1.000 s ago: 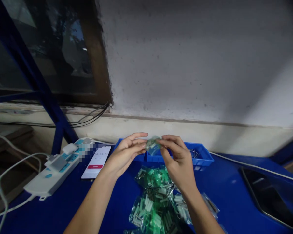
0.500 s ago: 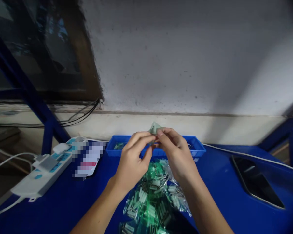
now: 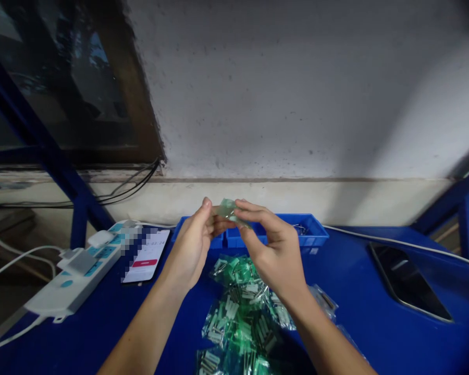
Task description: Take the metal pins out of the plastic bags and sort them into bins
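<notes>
A small, clear greenish plastic bag is held up between my hands, above the blue divided tray. My right hand pinches its right side between thumb and fingers. My left hand has its fingers curled behind and under the bag's left side, with its thumb raised away from it. What is inside the bag is too small to make out. Below my hands lies a pile of clear and green plastic bags holding white plugs and metal screws.
The blue tray stands against the wall, with small metal pieces at its right end. A white power strip with chargers and a lit phone lie on the left. A dark phone is on the right, near a white cable.
My left hand has turned, lifting its thumb off the bag. The bag has shifted slightly left and tilted flatter, with my right hand still pinching it. More bags show beside my right forearm.
</notes>
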Tool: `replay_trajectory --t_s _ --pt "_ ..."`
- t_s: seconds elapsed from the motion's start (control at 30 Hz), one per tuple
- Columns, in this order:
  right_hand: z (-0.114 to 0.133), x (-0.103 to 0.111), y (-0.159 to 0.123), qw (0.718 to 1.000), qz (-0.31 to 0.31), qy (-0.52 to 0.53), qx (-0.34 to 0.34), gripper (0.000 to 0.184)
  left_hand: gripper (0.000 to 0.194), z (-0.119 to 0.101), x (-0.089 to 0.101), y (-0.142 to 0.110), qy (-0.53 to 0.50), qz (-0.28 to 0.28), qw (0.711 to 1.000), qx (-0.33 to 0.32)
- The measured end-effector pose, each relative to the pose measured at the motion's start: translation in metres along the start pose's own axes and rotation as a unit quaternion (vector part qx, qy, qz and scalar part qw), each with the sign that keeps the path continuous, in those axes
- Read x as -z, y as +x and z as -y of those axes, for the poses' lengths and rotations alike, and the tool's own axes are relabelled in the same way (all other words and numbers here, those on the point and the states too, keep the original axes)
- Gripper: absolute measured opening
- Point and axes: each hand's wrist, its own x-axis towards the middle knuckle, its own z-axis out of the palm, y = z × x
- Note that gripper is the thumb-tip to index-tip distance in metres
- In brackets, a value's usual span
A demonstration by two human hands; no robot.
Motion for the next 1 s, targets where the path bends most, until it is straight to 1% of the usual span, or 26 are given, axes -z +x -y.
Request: replay_trajectory --t_s 0.07,0.13,0.2,0.27,0.33,0.37,0.43,0.47,0.53,0.6,0.7,0.77,0.83,0.87,0.93,1.0 --pt "0.000 -0.004 -0.003 0.997 0.017 -0.049 0.052 0.028 0.035 -0.003 0.000 -0.003 0.014 -0.009 1.000 -0.020" --pt "0.001 -0.009 -0.008 0.992 0.016 -0.088 0.089 0.030 0.025 -0.006 -0.002 -0.008 0.055 -0.031 0.996 -0.071" --pt "0.003 -0.014 -0.013 0.987 0.000 -0.118 0.105 0.032 0.019 -0.008 -0.006 -0.015 0.113 -0.062 0.983 -0.132" --pt "0.006 -0.018 -0.016 0.986 -0.013 -0.132 0.100 0.032 0.017 -0.012 -0.010 -0.022 0.167 -0.108 0.961 -0.192" --pt "0.010 -0.018 -0.017 0.992 -0.014 -0.112 0.060 0.030 0.015 -0.019 -0.012 -0.029 0.215 -0.147 0.932 -0.250" --pt "0.013 -0.017 -0.016 0.997 -0.004 -0.079 0.025 0.027 0.015 -0.023 -0.012 -0.032 0.240 -0.152 0.918 -0.277" --pt "0.019 -0.012 -0.013 0.997 0.032 0.032 -0.058 0.020 0.018 -0.029 -0.010 -0.035 0.287 -0.142 0.890 -0.324" --pt "0.022 -0.008 -0.011 0.989 0.051 0.101 -0.093 0.017 0.019 -0.031 -0.009 -0.035 0.307 -0.135 0.877 -0.344" --pt "0.027 0.000 -0.007 0.970 0.049 0.197 -0.136 0.020 0.020 -0.033 -0.006 -0.034 0.332 -0.121 0.859 -0.371" --pt "0.031 0.006 -0.005 0.962 0.022 0.219 -0.163 0.024 0.022 -0.031 -0.005 -0.033 0.345 -0.102 0.849 -0.388" --pt "0.031 0.009 -0.003 0.964 0.003 0.188 -0.190 0.024 0.027 -0.022 -0.006 -0.031 0.355 -0.045 0.841 -0.406" --pt "0.030 0.007 -0.003 0.969 -0.008 0.167 -0.183 0.021 0.030 -0.015 -0.006 -0.028 0.377 -0.013 0.834 -0.402" --pt "0.029 0.004 -0.003 0.976 -0.025 0.145 -0.163 0.018 0.030 -0.009 -0.004 -0.024 0.408 -0.005 0.830 -0.381" --pt "0.029 0.003 -0.003 0.979 -0.033 0.130 -0.151 0.016 0.029 -0.007 -0.002 -0.021 0.418 -0.007 0.832 -0.365" --pt "0.027 0.002 -0.003 0.989 -0.039 0.078 -0.119 0.012 0.027 -0.003 0.003 -0.013 0.423 -0.001 0.845 -0.326" --pt "0.020 0.001 -0.002 0.998 -0.022 0.002 -0.063 0.014 0.022 0.003 0.008 -0.004 0.405 0.010 0.871 -0.277"
